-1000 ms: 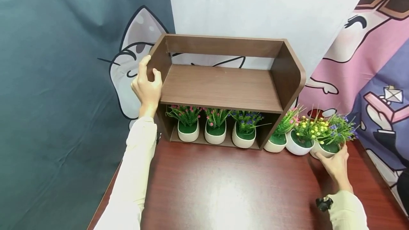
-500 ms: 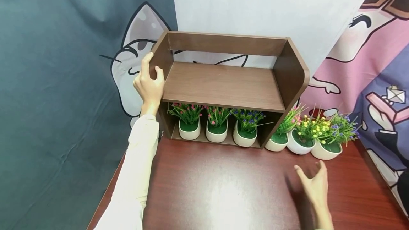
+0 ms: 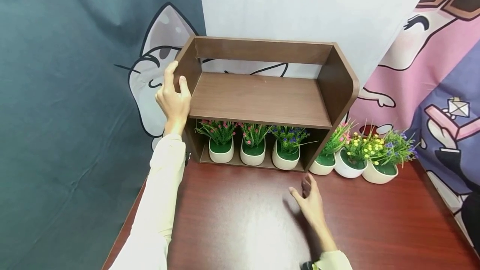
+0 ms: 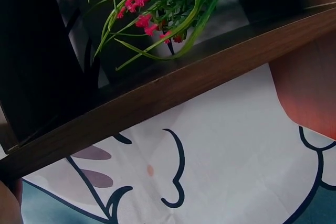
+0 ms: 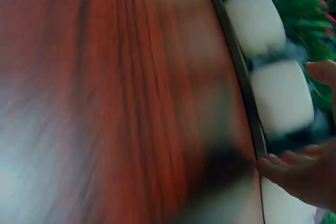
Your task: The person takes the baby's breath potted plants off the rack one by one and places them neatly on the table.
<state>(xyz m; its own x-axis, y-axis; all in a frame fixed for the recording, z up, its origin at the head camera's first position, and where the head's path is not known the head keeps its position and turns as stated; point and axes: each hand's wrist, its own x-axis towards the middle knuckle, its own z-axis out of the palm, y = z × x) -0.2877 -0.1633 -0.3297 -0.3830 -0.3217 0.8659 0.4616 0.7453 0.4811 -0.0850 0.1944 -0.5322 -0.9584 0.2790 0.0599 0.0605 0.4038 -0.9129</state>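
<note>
A brown wooden shelf unit point(image 3: 262, 99) stands against the backdrop. My left hand point(image 3: 173, 99) holds its left side panel point(image 3: 188, 68) near the front edge, thumb toward the inside and index finger along the outer side. Three pale pots with pink or blue flowers stand in the lower compartment, among them the blue-flowered pot point(image 3: 286, 158). My right hand point(image 3: 312, 203) is over the table in front of the shelf's right end, thumb and fingers spread, holding nothing. In the right wrist view its fingertips point(image 5: 270, 167) overlap the shelf's bottom front edge, beside a white pot point(image 5: 283, 98).
Right of the shelf, three more pots stand in a row: a pink-flowered pot point(image 3: 323, 166), a yellow-flowered pot point(image 3: 350, 169) and a blue-flowered pot point(image 3: 379, 175). They rest on the reddish-brown table point(image 3: 232, 211). Printed cloth point(image 3: 75, 74) hangs behind and at the sides.
My right hand has let go of the rightmost flower pot and moved left across the table to the shelf's right end. My left hand stays at the side panel.
</note>
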